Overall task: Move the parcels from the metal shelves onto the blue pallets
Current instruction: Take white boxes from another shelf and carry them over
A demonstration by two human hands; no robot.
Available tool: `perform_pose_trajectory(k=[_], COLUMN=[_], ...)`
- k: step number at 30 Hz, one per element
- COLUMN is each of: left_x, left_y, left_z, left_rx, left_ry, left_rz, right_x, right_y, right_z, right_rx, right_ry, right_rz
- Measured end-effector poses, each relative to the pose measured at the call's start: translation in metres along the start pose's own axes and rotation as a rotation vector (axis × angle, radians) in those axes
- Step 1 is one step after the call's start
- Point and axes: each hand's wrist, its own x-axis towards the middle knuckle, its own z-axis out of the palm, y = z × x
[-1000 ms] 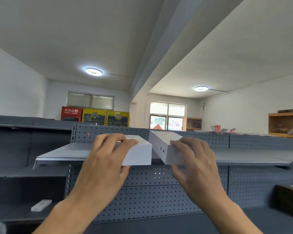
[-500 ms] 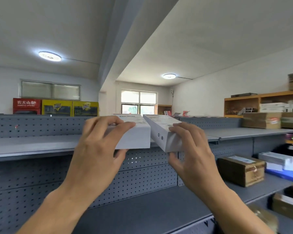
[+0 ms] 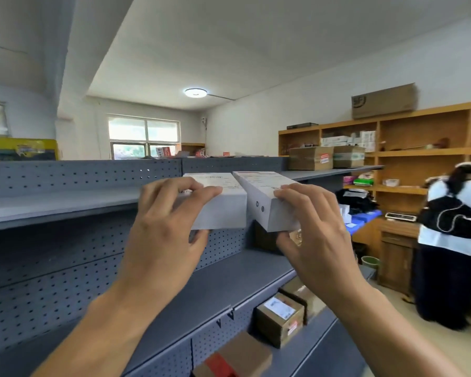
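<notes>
I hold two white boxed parcels in front of me, off the grey metal shelves [image 3: 65, 202]. My left hand [image 3: 163, 235] grips the left white parcel [image 3: 223, 208], fingers over its labelled top and thumb under it. My right hand [image 3: 316, 235] grips the right white parcel [image 3: 264, 197], which is angled, its end face with two small dots towards me. The two parcels almost touch at their inner corners. A blue surface [image 3: 365, 216], possibly a pallet, shows far right behind my right hand with white items on it.
Brown cardboard parcels sit on the top shelf [image 3: 310, 158] and on the lower shelves [image 3: 280, 319]. A person in black and white [image 3: 452, 240] stands at the wooden shelving [image 3: 424, 151] on the right. A green bin [image 3: 370, 262] stands on the floor.
My view has swung to the right along the shelves. Both hands keep hold of their parcels, which are now clear of the top shelf. The person and the wooden shelving have come into view.
</notes>
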Motion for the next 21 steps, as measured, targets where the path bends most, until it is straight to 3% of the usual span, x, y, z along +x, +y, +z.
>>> perform_pose_trajectory(k=[12,21], left_x=[-0.023,-0.036], left_y=[0.121,0.165], left_z=[0.148,0.223], left_rx=[-0.287,-0.427], left_ry=[-0.115,-0.177], left_rz=[-0.004,-0.034], right_x=[-0.098,-0.136], right_y=[0.122,0.178], right_z=[-0.057,-0.070], right_rx=[-0.186,-0.278], right_ry=[-0.036,-0.084], right_rz=[0.128,0.209])
